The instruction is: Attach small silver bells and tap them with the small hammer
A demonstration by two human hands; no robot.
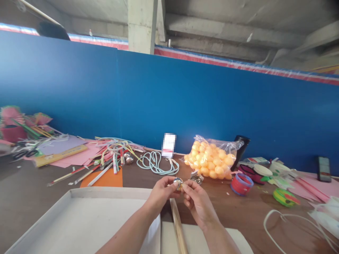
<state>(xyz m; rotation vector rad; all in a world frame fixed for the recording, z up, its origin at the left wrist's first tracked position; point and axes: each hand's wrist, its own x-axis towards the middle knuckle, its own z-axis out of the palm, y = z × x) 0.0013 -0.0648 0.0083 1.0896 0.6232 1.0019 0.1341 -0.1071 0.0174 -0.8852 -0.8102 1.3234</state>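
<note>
My left hand [164,190] pinches a small shiny silver ball [178,182] between thumb and fingers. Close against it, my right hand [197,201] has its thumb and fingertips pressed together at the ball's right side; what lies between them, if anything, is too small to make out. Just behind the right fingers is a little cluster of shiny metal pieces [197,178]. Below the hands a pale wooden stick [178,229] points toward me. Another silver ball [129,158] rests farther left on the table.
A white box lid [106,192] lies front left. Behind the hands are a coiled light-blue cord [156,165] and a clear bag of orange balls [210,160]. Tape rolls [241,184], a green-yellow disc [285,197] and a white cable [267,222] lie right; papers and scissors [25,152] left.
</note>
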